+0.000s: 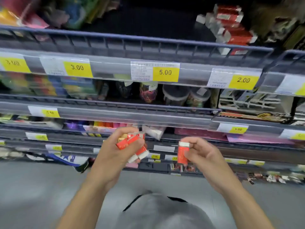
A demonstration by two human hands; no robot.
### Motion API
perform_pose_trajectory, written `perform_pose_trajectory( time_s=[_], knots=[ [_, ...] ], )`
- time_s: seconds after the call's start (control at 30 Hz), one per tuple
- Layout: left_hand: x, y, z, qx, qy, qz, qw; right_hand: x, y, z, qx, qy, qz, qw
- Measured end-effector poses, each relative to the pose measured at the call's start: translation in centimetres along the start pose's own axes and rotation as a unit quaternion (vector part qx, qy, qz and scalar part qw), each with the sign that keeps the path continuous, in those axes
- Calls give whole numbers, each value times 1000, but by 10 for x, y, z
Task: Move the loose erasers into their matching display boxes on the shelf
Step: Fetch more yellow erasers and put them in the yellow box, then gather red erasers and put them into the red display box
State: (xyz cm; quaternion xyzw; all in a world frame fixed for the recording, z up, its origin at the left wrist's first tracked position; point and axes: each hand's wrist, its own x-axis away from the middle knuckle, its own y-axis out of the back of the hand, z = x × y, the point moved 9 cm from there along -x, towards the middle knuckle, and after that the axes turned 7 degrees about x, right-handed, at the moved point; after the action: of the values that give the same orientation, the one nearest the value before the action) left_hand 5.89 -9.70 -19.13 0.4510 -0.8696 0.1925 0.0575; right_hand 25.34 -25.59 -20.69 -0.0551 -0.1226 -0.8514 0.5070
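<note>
My left hand [113,154] is closed around a bunch of several red-sleeved white erasers [132,142], which stick out between the fingers. My right hand [203,154] pinches one red-sleeved eraser [182,153] upright by its white top end. Both hands hover in front of the lower shelves, a hand's width apart. On the top shelf at the right lies a pile of the same red and white erasers [231,28]; whether a display box holds them is unclear through the blur.
Blue wire shelf rails [132,39] run across the view with yellow price tags [165,72]. Jars of rubber bands [148,93] and coloured stationery fill the middle shelves. Grey floor [33,187] lies below, with my grey shirt at the bottom edge.
</note>
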Motion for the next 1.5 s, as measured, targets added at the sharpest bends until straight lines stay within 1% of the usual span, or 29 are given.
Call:
perform_pose_trajectory(
  time_s=[0.13, 0.27, 0.4, 0.53, 0.7, 0.9, 1.03, 1.13, 1.27, 1.5],
  knots=[
    [28, 49, 98, 17, 112, -108, 988, 18, -3, -95, 1, -108, 14, 994],
    [76, 76, 160, 14, 177, -194, 965, 38, -2, -155, 12, -191, 53, 980],
    [127, 83, 192, 55, 200, -271, 940, 51, -7, -187, 25, -238, 95, 966],
    [174, 91, 207, 93, 192, -343, 915, 54, -30, -203, 50, -261, 148, 953],
    [235, 119, 208, 133, 159, -426, 881, 43, -101, -191, 100, -242, 249, 933],
    [308, 178, 205, 179, 112, -504, 837, 41, -233, -138, 143, -164, 361, 907],
    [347, 235, 204, 204, 81, -541, 812, 53, -321, -111, 156, -133, 406, 891],
    [368, 286, 194, 220, 70, -550, 803, 64, -377, -101, 168, -126, 418, 884],
    [386, 355, 172, 231, 48, -565, 791, 70, -435, -93, 172, -134, 416, 883],
    [372, 459, 119, 236, 22, -558, 795, 52, -508, -84, 179, -142, 395, 890]
  ],
)
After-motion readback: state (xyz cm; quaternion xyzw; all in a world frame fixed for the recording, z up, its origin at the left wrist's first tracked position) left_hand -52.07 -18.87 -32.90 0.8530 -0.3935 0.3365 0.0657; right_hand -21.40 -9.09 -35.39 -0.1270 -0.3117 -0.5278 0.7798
